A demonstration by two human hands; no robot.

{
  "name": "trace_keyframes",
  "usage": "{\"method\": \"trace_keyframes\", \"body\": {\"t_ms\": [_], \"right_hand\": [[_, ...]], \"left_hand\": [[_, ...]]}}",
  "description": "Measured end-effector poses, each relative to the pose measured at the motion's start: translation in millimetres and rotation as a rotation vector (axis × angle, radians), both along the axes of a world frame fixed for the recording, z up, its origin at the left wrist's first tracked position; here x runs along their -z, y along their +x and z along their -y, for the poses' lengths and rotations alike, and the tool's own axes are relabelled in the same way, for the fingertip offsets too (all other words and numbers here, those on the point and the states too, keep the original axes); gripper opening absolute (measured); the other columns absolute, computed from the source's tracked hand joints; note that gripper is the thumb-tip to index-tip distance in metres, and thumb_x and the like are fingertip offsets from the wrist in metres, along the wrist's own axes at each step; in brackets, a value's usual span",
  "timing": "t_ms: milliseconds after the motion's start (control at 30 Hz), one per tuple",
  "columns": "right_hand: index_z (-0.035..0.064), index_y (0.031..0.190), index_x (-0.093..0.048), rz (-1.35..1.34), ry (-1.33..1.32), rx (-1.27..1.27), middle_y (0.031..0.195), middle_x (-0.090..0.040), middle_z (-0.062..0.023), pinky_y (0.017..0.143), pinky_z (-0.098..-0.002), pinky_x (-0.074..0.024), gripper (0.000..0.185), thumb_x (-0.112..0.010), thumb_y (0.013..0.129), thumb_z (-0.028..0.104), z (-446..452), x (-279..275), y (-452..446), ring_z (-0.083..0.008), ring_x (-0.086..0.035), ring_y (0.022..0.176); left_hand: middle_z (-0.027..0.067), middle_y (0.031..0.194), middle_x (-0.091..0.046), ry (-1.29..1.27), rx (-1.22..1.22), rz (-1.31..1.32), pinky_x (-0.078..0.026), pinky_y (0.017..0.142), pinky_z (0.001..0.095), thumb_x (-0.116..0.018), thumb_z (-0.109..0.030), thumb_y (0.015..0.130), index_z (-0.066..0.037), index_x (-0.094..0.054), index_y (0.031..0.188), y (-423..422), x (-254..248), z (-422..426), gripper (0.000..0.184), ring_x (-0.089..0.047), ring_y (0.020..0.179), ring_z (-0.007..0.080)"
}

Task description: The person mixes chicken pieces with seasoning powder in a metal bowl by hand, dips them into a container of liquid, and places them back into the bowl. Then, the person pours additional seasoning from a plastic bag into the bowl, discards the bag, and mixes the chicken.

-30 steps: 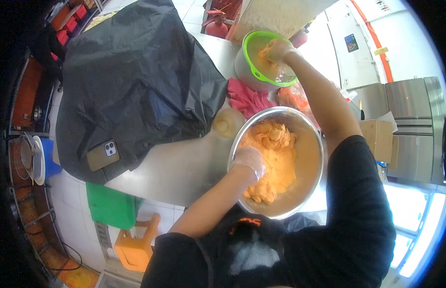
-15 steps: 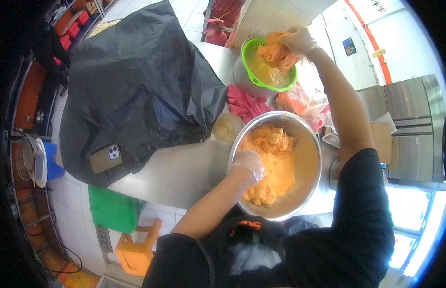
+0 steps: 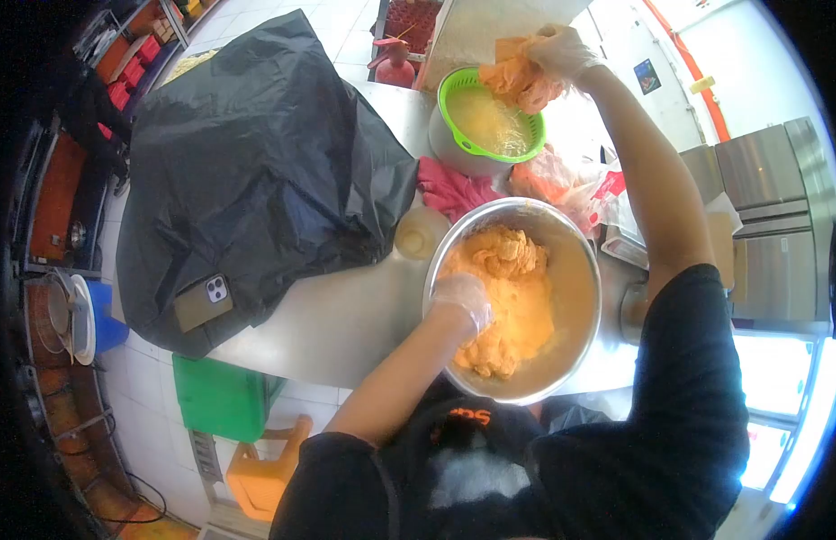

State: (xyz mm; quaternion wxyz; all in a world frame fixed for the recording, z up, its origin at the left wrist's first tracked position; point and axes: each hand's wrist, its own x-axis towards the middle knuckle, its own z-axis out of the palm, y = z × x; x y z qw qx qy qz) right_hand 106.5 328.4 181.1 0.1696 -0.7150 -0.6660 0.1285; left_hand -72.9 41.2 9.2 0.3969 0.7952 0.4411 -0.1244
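My right hand (image 3: 562, 56), in a clear plastic glove, grips a clump of orange-coated raw meat (image 3: 519, 79). The clump hangs over the far right edge of a bright green strainer basket (image 3: 460, 137), set in a pale tub (image 3: 443, 142) with cloudy yellowish liquid (image 3: 492, 121). Lower down, my gloved left hand (image 3: 461, 299) reaches into a large steel bowl (image 3: 587, 337) at its left side. It touches the thick orange batter (image 3: 526, 310), where more coated meat (image 3: 503, 250) is heaped. The left fingers are sunk in the batter and hidden.
Left of the bowl stand a round pale container (image 3: 422, 232) and a pink cloth (image 3: 454, 187). A black plastic sheet (image 3: 265, 171) with a phone (image 3: 205, 301) covers the steel table's (image 3: 337, 324) left part. Plastic bags (image 3: 562, 180) lie behind the bowl. An orange stool (image 3: 260, 477) stands below.
My right hand has lifted the meat clump slightly up and to the right relative to the basket. My left hand stays in the bowl. The whole view has shifted a little.
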Motion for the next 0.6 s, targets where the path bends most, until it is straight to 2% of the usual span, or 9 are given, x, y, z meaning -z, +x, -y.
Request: {"method": "trace_keyframes", "body": {"t_ms": [300, 433, 600], "right_hand": [[0.002, 0.095, -0.066, -0.052, 0.003, 0.003, 0.078, -0.064, -0.0082, 0.064, -0.0336, -0.0501, 0.035, -0.073, 0.078, 0.032, 5, -3, 3, -0.0184, -0.06, 0.07], [0.0025, 0.094, -0.066, -0.077, 0.038, -0.009, 0.078, -0.064, -0.0081, 0.064, -0.0338, -0.0504, 0.034, -0.073, 0.079, 0.032, 2, 0, 7, -0.0186, -0.06, 0.07], [0.0026, 0.096, -0.068, -0.04, 0.07, -0.013, 0.086, -0.069, -0.0123, 0.071, -0.0362, -0.0526, 0.034, -0.071, 0.076, 0.03, 6, 6, 2, -0.0232, -0.065, 0.079]], "left_hand": [[0.0206, 0.1, -0.072, 0.061, 0.019, 0.037, -0.055, 0.087, 0.0414, -0.063, -0.03, 0.08, -0.003, -0.076, 0.094, 2, 11, 1, 0.033, -0.07, 0.096, 0.0328], [0.0201, 0.1, -0.072, 0.066, 0.025, 0.028, -0.054, 0.088, 0.0412, -0.063, -0.032, 0.08, -0.003, -0.076, 0.094, 2, 11, 0, 0.034, -0.07, 0.096, 0.0327], [0.0198, 0.103, -0.072, 0.112, 0.066, 0.036, -0.054, 0.089, 0.0411, -0.063, -0.033, 0.081, -0.003, -0.076, 0.094, 6, 26, 2, 0.035, -0.069, 0.099, 0.0324]]}}
